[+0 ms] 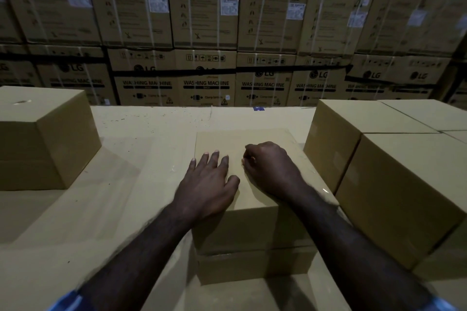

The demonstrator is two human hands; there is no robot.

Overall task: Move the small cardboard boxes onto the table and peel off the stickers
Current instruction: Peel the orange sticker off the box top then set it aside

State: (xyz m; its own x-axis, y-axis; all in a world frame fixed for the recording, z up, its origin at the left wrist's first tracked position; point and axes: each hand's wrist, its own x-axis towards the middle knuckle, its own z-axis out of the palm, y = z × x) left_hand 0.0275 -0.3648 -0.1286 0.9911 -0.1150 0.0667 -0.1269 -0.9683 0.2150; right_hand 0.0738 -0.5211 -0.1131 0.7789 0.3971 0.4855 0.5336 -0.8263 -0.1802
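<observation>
Here — matte square cardboard box (252, 222).

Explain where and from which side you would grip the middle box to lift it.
Grip the middle box by its left and right side walls, one hand coming in from each side. The top is flat and offers no hold; the left wall is open, while the neighbouring box crowds the right.

Warehouse: stacked washing machine cartons (204, 2) w/ straps, labels.

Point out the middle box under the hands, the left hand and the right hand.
middle box (255, 225), head view, on its near side face.
left hand (206, 190), head view, on the back of the hand.
right hand (271, 168), head view, on the back of the hand.
</observation>
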